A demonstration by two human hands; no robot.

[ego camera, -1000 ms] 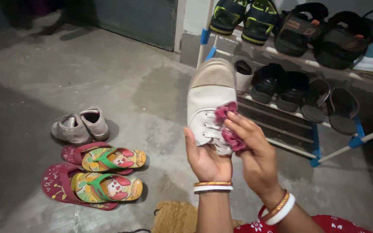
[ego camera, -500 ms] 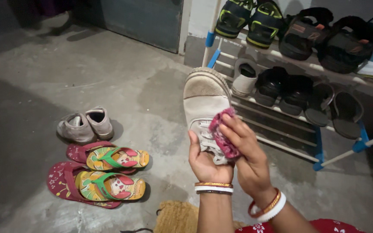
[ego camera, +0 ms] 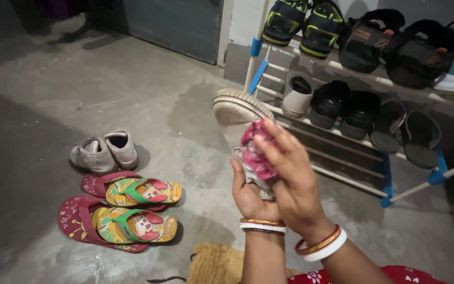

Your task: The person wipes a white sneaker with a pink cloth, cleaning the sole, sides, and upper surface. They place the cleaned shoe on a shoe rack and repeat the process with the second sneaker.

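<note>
My left hand [ego camera: 249, 193] holds a white lace-up canvas shoe [ego camera: 236, 107] by its heel end, toe tilted up and away so the ribbed sole edge shows. My right hand [ego camera: 289, 176] presses a pink cloth [ego camera: 255, 151] against the shoe's upper, hiding most of the laces. Both wrists wear orange and white bangles.
A white and blue shoe rack [ego camera: 390, 186] at the right carries several sandals and shoes. On the concrete floor at the left lie a small grey pair of shoes [ego camera: 102, 151] and colourful flip-flops [ego camera: 125, 210]. A brown mat [ego camera: 214, 264] lies near my arms.
The shoe has tipped further, its toe swinging up and left so the sole faces the camera. My right hand with the cloth has slid up over the shoe's front.
</note>
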